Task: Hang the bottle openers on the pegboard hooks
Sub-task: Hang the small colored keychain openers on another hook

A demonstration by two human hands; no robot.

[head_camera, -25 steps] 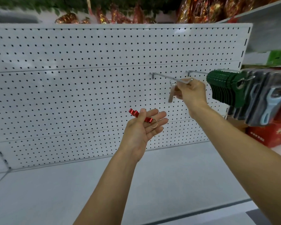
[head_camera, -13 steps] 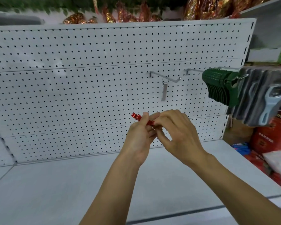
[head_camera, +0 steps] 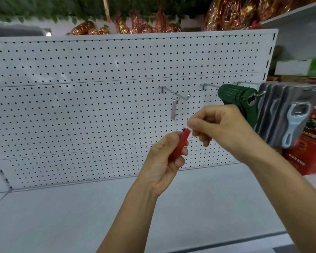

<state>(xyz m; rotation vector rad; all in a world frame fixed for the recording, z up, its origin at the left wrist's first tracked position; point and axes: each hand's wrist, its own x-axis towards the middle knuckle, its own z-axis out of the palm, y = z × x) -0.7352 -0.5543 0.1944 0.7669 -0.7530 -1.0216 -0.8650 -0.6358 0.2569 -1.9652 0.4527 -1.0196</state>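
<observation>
While my left hand [head_camera: 163,159] grips the flat red metal bottle opener [head_camera: 181,143] by its lower half, fingers curled round it, my right hand [head_camera: 215,126] pinches at the opener's upper end with thumb and forefinger; the key ring there is hidden behind my fingertips, so I cannot tell whether I hold the ring or the body. Both hands sit in front of the white perforated metal pegboard [head_camera: 80,106], below and a little right of the bare-tipped silver wire hook [head_camera: 175,94]. From that hook hangs a slim silver bottle opener [head_camera: 174,110] on its ring, near the middle of the rod, with free rod between it and the upturned tip.

To the right, a second hook [head_camera: 208,86] carries a tight stack of dark green bottle openers [head_camera: 239,101], touching the back of my right hand in this view. Beyond them, at the pegboard's right edge, hang clear blister packs with pale blue openers [head_camera: 290,115], and red boxes [head_camera: 314,154] stand behind those.

Left of the hands the pegboard runs open to a corner joint. Beneath lies the flat grey shelf [head_camera: 62,216], its front lip crossing the lower right of the view.
</observation>
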